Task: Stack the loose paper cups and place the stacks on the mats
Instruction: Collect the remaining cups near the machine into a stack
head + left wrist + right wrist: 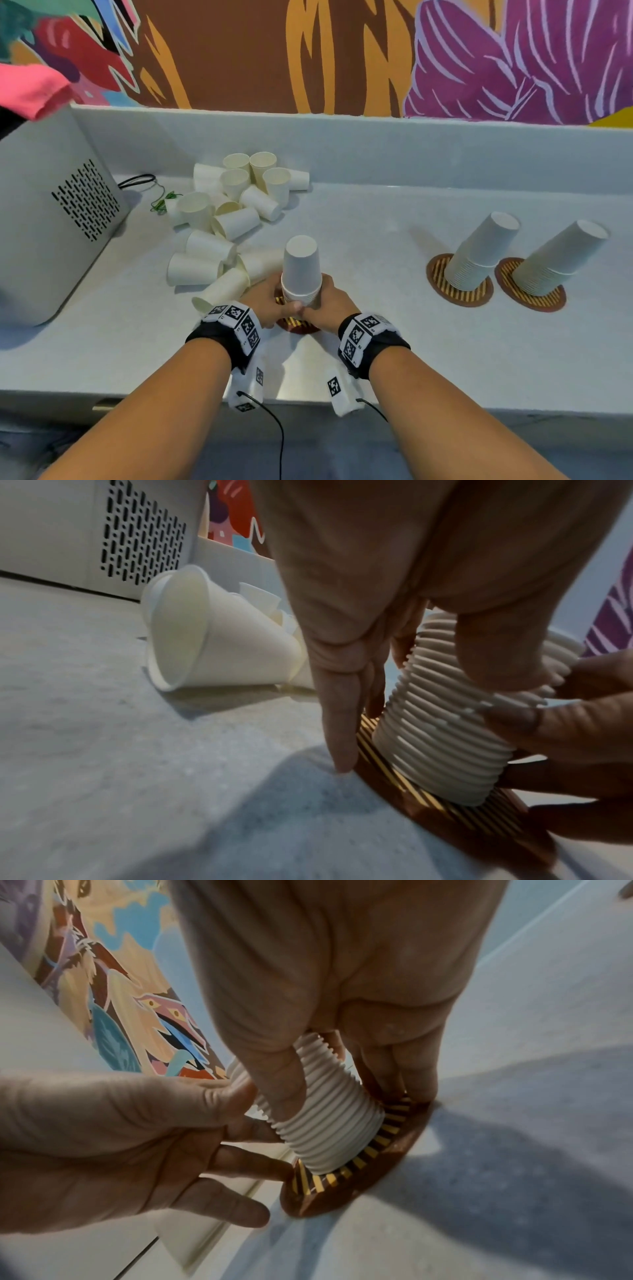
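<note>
An upside-down stack of white paper cups point(301, 270) stands on a round striped mat point(297, 326) near the counter's front. My left hand point(274, 303) and right hand point(327, 298) hold its lower part from either side, thumbs meeting at the front. In the left wrist view the ribbed rims of the stack point(441, 739) rest on the mat point(455, 813), with my left thumb on them and fingers point(339, 718) reaching down beside them. The right wrist view shows the stack point(337, 1118) on the mat point(383, 1153) between both hands. Several loose cups point(229, 212) lie heaped behind and to the left.
Two more cup stacks point(481, 253) point(560, 262) stand on mats point(459, 295) point(537, 301) at the right. A grey vented appliance point(51, 219) with a cable fills the left side. A low white wall point(376, 147) runs along the back of the counter.
</note>
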Demonstrator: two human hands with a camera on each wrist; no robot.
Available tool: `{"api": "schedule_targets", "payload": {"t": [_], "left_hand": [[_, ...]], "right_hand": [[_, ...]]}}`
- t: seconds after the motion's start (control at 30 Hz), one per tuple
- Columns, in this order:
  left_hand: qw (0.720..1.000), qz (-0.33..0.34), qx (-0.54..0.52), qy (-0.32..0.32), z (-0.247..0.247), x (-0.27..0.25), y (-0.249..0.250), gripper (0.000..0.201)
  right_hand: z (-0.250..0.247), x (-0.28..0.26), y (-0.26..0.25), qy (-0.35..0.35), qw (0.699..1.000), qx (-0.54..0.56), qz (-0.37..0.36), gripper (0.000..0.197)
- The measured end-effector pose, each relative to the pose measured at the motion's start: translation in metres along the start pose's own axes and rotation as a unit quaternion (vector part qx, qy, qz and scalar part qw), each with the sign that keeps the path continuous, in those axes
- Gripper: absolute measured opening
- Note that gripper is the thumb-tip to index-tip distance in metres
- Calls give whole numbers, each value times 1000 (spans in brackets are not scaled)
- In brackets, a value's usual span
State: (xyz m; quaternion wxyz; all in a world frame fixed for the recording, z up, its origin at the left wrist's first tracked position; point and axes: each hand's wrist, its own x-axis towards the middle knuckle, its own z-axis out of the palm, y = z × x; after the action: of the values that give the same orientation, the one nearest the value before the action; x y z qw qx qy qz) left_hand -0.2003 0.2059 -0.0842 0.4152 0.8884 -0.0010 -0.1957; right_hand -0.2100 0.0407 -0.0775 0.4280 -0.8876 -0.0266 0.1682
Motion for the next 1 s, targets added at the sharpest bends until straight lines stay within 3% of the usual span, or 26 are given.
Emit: {"api": "schedule_targets", "payload": {"t": [0.43, 0.73, 1.0], "left_hand": [[997, 32, 44, -61, 75, 42, 76, 73], [996, 50, 62, -48, 122, 79, 116, 71], [996, 41, 70, -32, 134, 100, 133, 70]], "right_hand": [[-83, 0, 88, 25, 998, -26, 43, 82], [-136, 7, 133, 33, 997, -46, 45, 81], [-154, 21, 144, 55, 998, -35, 26, 73]]}}
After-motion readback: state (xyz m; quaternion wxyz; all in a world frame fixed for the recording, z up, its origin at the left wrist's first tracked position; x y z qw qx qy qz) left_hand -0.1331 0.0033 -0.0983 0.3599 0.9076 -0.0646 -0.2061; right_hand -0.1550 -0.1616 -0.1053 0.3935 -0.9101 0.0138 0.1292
